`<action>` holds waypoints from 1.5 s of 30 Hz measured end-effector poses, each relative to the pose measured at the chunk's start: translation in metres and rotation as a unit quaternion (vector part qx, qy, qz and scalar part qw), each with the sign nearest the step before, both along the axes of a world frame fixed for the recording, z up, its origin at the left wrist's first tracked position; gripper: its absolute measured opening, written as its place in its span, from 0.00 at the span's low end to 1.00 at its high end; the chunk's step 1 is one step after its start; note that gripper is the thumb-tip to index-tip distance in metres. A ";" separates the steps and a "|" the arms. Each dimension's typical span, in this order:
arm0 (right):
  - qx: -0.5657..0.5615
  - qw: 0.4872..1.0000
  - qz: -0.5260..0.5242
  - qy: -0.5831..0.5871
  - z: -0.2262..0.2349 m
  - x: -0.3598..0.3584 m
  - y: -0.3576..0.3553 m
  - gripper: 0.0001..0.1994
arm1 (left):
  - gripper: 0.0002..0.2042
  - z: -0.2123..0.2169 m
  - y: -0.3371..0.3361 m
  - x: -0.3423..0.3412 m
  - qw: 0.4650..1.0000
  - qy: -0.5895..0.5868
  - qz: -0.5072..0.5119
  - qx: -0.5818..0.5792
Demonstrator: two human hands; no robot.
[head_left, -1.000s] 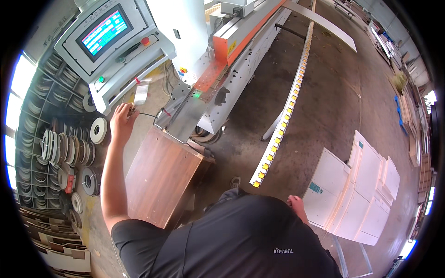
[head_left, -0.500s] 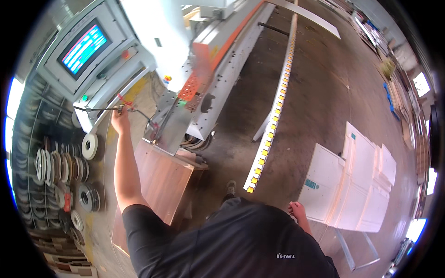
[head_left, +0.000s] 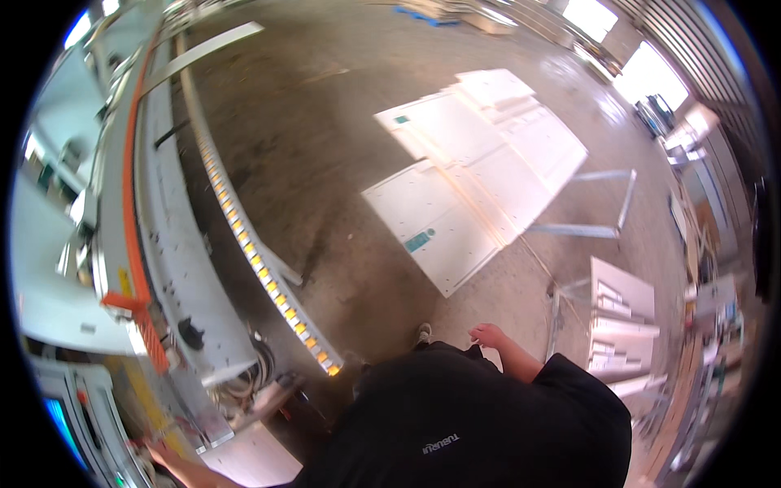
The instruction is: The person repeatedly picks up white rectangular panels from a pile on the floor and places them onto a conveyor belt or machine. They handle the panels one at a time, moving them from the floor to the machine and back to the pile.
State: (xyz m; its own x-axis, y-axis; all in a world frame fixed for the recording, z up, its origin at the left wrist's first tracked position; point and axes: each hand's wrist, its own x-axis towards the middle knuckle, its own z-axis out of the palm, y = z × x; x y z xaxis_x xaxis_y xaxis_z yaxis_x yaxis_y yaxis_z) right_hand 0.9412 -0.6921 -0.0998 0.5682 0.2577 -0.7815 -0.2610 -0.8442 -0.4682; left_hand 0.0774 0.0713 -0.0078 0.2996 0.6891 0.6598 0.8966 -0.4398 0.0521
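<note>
My left hand point(head_left: 160, 452) reaches out at the lower left, beside the grey control cabinet point(head_left: 85, 411) and the near end of the long machine point(head_left: 185, 325). Motion smears its fingers, so I cannot make out whether they hold anything. My right hand point(head_left: 489, 334) hangs in front of my body on the right, its fingers loosely curled in and nothing visible in them. Beyond that hand lies a stack of white panels point(head_left: 455, 226), some with green labels.
A long roller rail point(head_left: 260, 264) with yellow rollers runs alongside the machine, ending close before me. A wooden-topped surface point(head_left: 252, 455) stands at the machine's near end. Metal frames point(head_left: 586, 231) and smaller white panels point(head_left: 622, 325) are on the right.
My view has swung to the right, shifting the machine and cabinet leftward. My left hand, earlier on a thin black rod-like tool with a hose, now shows blurred at the lower left.
</note>
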 end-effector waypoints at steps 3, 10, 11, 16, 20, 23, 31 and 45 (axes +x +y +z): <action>-0.010 0.996 -0.085 0.017 -0.011 -0.004 -0.024 0.19 | 0.23 0.009 -0.022 0.026 0.945 -0.117 0.295 -0.082; 0.027 0.990 0.111 -0.082 -0.115 -0.013 -0.077 0.21 | 0.14 -0.075 -0.036 0.268 0.819 -0.540 0.137 -0.137; 0.006 0.976 0.186 -0.111 -0.118 -0.013 -0.100 0.21 | 0.12 -0.102 -0.072 0.382 0.823 -0.558 0.064 -0.088; 0.035 0.999 0.033 0.008 -0.067 0.039 -0.069 0.20 | 0.11 -0.009 -0.337 0.679 0.644 -0.466 -0.285 -0.536; 0.115 0.990 -0.017 -0.075 -0.047 0.081 -0.103 0.21 | 0.17 -0.055 -0.469 0.788 0.560 -0.087 -0.441 -0.696; 0.147 0.986 -0.028 -0.068 -0.051 0.111 -0.169 0.20 | 0.16 -0.127 -0.526 0.826 0.508 0.021 -0.474 -0.719; 0.071 0.985 -0.153 -0.027 -0.070 0.160 -0.299 0.22 | 0.07 -0.207 -0.553 0.823 0.659 0.230 -0.572 -0.432; 0.016 0.999 -0.027 0.008 -0.083 0.384 -0.354 0.21 | 0.08 -0.261 -0.555 1.093 0.525 0.141 -0.132 -0.829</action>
